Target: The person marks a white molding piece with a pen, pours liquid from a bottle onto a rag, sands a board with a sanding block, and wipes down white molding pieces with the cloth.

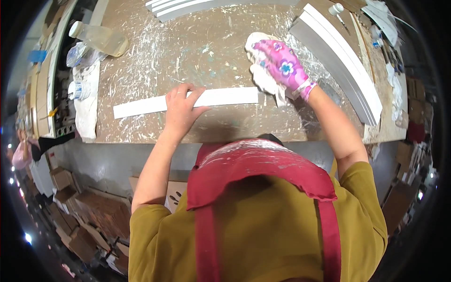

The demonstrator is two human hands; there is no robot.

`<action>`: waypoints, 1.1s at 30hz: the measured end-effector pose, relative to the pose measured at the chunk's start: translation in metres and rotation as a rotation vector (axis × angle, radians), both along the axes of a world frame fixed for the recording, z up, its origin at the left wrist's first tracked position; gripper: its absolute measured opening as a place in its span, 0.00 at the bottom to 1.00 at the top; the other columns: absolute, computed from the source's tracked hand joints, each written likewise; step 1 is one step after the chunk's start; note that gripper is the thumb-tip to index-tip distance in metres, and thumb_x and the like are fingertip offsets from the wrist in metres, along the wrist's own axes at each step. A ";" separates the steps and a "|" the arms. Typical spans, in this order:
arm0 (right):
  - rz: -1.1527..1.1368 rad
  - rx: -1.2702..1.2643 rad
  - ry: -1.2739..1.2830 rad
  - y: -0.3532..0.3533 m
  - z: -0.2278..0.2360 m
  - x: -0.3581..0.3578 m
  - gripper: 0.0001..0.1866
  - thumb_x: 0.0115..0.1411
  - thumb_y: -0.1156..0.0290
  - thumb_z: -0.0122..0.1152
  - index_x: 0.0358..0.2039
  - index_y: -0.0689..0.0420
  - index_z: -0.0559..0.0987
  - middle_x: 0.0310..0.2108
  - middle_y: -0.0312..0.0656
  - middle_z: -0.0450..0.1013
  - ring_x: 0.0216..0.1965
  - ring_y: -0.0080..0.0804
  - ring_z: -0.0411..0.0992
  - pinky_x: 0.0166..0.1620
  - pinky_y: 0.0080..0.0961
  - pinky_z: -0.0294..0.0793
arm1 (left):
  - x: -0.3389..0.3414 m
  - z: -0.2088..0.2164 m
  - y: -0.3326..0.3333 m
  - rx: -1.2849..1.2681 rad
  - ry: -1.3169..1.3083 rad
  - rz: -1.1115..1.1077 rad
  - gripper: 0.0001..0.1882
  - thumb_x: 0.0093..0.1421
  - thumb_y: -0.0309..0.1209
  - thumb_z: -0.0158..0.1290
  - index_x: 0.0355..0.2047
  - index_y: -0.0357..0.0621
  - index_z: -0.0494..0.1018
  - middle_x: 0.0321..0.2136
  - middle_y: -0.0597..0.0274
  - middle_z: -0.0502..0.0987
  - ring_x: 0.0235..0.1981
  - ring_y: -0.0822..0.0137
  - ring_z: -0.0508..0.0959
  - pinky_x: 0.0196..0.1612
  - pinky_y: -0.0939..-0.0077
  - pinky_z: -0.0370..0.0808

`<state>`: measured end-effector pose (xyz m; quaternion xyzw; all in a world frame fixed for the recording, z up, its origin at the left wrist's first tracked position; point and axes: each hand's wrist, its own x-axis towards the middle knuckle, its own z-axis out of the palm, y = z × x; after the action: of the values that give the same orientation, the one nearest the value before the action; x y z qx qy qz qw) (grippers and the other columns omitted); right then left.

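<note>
A long, narrow white strip (230, 96) lies crosswise near the front edge of the paint-spattered table (188, 51). My bare left hand (183, 104) grips it around its middle, fingers over the far edge and thumb on the near side. In a pink flowered glove, my right hand (284, 66) is closed on a crumpled whitish rag (265, 80). The rag rests on the table just beyond the strip's right end, and part of it is hidden under the glove.
Stacked white strips (343, 61) stand along the table's right side, with more white strips (188, 8) at the far edge. To the left are a clear bottle of cloudy liquid (101, 38), a smaller bottle (79, 90) and a white cloth (88, 120). A brush (342, 21) lies far right.
</note>
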<state>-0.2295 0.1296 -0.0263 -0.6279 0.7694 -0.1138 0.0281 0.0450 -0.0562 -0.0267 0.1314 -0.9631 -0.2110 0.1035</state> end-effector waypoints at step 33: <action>-0.819 -0.229 0.028 0.101 -0.001 0.159 0.35 0.50 0.56 0.64 0.56 0.57 0.65 0.57 0.51 0.61 0.60 0.49 0.57 0.64 0.47 0.50 | -0.082 0.018 -0.124 0.992 -0.484 -0.153 0.21 0.68 0.42 0.42 0.45 0.35 0.73 0.37 0.59 0.78 0.36 0.68 0.76 0.44 0.75 0.71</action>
<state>-0.0708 0.2307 -0.0270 -0.2710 0.9380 -0.1920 -0.0998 -0.0368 -0.1805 -0.0089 0.1386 -0.7514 -0.6097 -0.2107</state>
